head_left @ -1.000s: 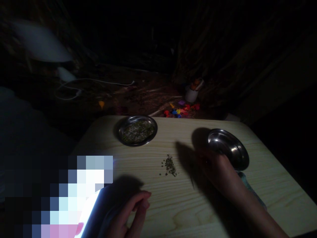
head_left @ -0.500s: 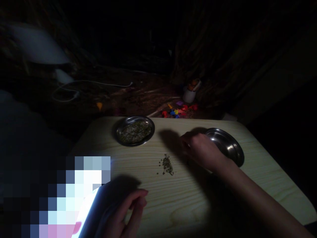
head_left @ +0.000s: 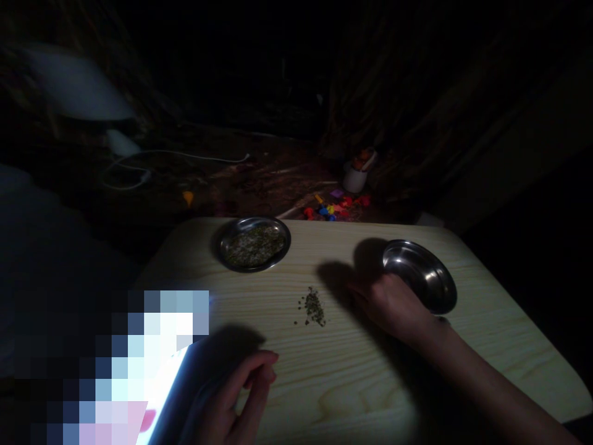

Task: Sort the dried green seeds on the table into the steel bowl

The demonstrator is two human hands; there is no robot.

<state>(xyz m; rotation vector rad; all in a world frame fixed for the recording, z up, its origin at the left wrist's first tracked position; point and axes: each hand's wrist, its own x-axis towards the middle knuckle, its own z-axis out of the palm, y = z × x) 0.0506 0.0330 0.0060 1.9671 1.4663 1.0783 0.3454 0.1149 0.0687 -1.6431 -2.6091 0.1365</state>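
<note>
My right hand (head_left: 389, 303) is low over the table, left of the steel dish (head_left: 430, 272) and overlapping its near-left rim in view. Its fingers are curled and in shadow, so anything in them is hidden. On the wooden table (head_left: 343, 383) lies a small heap of greenish, bean-like grains (head_left: 314, 308), left of that hand. At the front edge, my left hand (head_left: 245, 395) has thumb and forefinger tips pressed together, with nothing visible between them. A second steel dish (head_left: 286, 241) at the back left holds mixed whitish and green grains (head_left: 257, 246).
Beyond the table are several bright plastic pieces (head_left: 331, 209), a white cup (head_left: 355, 179) with orange-brown contents, a white cable (head_left: 199, 156) and an orange piece (head_left: 188, 198). A bright, partly pixelated screen-like area (head_left: 162, 383) is at the lower left. The surroundings are very dark.
My right hand has moved slightly right and toward me, uncovering more of the right dish's left rim. My left hand, the heap and both dishes stay in place.
</note>
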